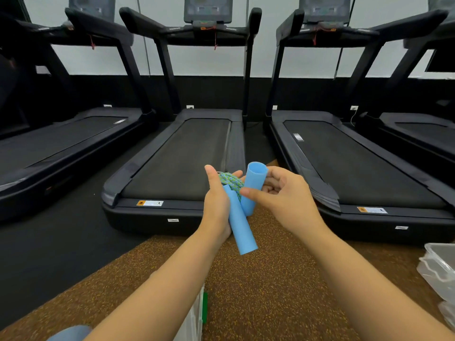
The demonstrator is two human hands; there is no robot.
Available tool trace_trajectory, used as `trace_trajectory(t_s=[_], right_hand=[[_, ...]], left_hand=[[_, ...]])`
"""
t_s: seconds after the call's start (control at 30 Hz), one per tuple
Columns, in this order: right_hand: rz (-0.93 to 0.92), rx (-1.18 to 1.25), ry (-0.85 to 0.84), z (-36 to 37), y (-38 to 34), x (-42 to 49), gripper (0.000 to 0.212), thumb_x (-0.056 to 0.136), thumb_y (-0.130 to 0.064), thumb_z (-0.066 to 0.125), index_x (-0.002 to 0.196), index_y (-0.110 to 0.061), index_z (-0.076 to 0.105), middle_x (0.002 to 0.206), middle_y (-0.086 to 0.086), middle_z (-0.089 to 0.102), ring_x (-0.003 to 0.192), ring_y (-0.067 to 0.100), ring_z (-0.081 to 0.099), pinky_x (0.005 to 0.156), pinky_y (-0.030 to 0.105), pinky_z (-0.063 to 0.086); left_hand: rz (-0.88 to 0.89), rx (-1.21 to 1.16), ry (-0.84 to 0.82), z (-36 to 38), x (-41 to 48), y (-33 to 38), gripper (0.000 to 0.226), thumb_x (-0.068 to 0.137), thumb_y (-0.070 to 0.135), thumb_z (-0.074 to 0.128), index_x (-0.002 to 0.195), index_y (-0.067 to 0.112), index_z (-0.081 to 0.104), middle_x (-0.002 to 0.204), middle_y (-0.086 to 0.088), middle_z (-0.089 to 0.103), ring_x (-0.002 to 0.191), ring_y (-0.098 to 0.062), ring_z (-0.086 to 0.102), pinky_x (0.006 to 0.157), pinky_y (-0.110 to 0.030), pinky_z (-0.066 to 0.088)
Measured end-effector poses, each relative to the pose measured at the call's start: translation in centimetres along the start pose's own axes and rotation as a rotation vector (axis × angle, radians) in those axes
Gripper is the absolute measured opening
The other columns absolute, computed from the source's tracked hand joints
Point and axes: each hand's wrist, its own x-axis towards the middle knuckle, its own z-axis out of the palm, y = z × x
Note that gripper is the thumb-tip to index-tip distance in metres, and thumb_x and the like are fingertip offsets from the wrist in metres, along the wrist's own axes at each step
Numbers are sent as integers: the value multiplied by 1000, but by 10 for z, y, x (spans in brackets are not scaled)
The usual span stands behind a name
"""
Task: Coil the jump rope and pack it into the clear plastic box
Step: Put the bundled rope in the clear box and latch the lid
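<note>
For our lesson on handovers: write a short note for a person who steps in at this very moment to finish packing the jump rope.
Left hand: holds the coiled rope and one blue handle, which points down toward you.
Right hand: grips the other handle, upright beside the coil.
Boxes: clear plastic containers sit on the brown floor at the right edge; another clear box shows partly at the bottom, below the left forearm.
Done: rope looks coiled into a bundle.
Left: bring both handles against the coil, then put the bundle into the box. Nothing is packed yet.
</note>
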Motion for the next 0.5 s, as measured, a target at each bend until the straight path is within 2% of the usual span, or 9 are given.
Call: trace_trajectory(t_s=[0.07,0.1,0.17,0.23,0.27,0.33,0.4,0.5], right_hand=[[-27,18,72,7,10,-3,31,74,-36,75,103,-26,70,91,0,72,69,9,54,67,25,47],[-30,3,104,11,14,-4,34,75,-44,71,106,-29,69,94,-1,72,76,13,58,70,27,48],[-21,15,145,19,19,-8,38,77,-52,63,111,-34,66,100,1,69,90,20,62,78,36,53],[-2,108,149,25,22,-12,37,84,-48,60,117,-31,62,105,3,68,97,21,64,84,44,54],[6,125,152,28,22,-14,38,87,-45,58,121,-29,59,108,2,67,98,19,65,85,44,55],[9,66,174,33,23,-17,44,92,-44,51,132,-28,49,111,-2,65,100,12,64,87,36,54],[20,-15,188,37,23,-20,51,94,-43,45,141,-27,37,115,-2,59,103,7,57,88,27,47],[38,6,122,41,25,-23,72,89,-43,52,148,-29,13,133,-1,46,122,9,46,103,32,40]], left_hand=[[-18,-13,21,4,-3,-1,71,90,66,19,92,12,66,70,-4,73,62,-15,70,63,-30,56],[-37,-28,24,6,-5,-2,70,91,66,19,89,13,65,67,-4,73,60,-15,70,62,-29,57],[-85,-69,35,11,-9,-3,75,90,68,19,97,10,66,84,-11,74,77,-23,71,76,-36,57],[-110,-103,69,14,-10,-7,82,88,70,19,112,7,65,105,-18,71,97,-33,68,91,-45,53],[-110,-110,79,15,-9,-9,83,87,71,20,115,7,64,109,-19,70,100,-34,67,94,-47,51],[-91,-95,72,16,-10,-10,79,90,67,20,117,6,63,107,-17,70,94,-30,68,91,-43,53],[-73,-73,50,16,-9,-12,72,94,61,20,117,7,62,104,-13,70,84,-23,68,83,-34,53],[-53,-43,54,15,-6,-19,71,94,62,21,126,10,57,115,-12,69,98,-26,68,84,-32,54]])
